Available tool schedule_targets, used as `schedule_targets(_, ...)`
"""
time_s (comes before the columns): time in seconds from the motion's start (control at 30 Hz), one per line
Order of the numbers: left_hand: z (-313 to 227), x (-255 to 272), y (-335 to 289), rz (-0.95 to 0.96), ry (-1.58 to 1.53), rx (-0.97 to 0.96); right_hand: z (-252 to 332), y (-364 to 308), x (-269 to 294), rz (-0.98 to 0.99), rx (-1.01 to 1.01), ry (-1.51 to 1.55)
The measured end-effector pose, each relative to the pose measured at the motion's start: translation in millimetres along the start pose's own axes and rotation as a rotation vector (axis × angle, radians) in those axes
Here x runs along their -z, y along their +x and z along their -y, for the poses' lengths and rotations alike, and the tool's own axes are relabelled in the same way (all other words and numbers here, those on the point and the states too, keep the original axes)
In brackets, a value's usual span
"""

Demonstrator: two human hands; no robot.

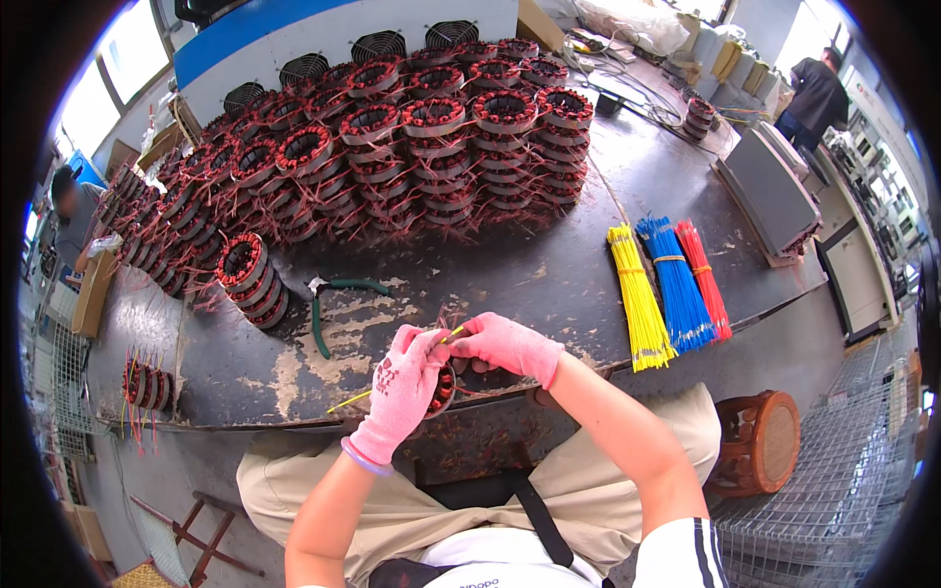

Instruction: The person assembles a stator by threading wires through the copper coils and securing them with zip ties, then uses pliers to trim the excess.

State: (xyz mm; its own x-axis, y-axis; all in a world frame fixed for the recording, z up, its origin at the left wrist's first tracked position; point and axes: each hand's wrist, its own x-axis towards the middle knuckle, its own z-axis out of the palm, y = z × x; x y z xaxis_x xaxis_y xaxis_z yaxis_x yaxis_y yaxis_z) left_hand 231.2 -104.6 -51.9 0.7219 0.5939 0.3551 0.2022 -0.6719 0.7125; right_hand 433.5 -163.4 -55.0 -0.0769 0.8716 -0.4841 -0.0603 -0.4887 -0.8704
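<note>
My left hand (pixel 400 380), in a pink glove, pinches a thin yellow wire (pixel 350 401), whose tail sticks out to the left past the wrist. Close by on the right, my right hand (pixel 512 346), gloved likewise, has thumb and fingers closed at the wire's other end. Fine reddish leads (pixel 450 316) stand up just beyond the fingertips. Beneath both hands a ring-shaped motor stator (pixel 443 394) with red windings sits at the table's front edge, mostly covered by the left hand. Green-handled pliers (pixel 320 328) lie spread beyond my left hand.
Many stacked stators (pixel 412 147) fill the table's far side. A short stack (pixel 252 279) stands nearer, a smaller one (pixel 147 385) at the left edge. Bundles of yellow (pixel 639 299), blue (pixel 678 284) and red wires (pixel 704 279) lie right. A wooden stool (pixel 760 443) stands beside me. Two people are farther off.
</note>
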Motion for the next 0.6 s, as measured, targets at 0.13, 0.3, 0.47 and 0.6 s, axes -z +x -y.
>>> schedule_targets(0.13,-4.7,0.9,0.1,-0.065,-0.023,-0.008,-3.4,-0.1,-5.8,-0.037,-0.007,-0.018)
schedule_targets(0.3,-4.0,4.2,-3.0,-0.023,0.013,0.016,-20.4,-40.2,-33.7,-0.289,0.18,-0.016)
schedule_targets(0.47,-5.5,7.5,-3.1,0.071,0.052,-0.037,-30.1,-67.9,-58.0,-0.62,0.519,-0.328)
schedule_targets(0.6,-4.8,10.7,-1.9,0.103,0.054,-0.076,-29.4,-68.8,-53.0,-0.677,0.659,-0.521)
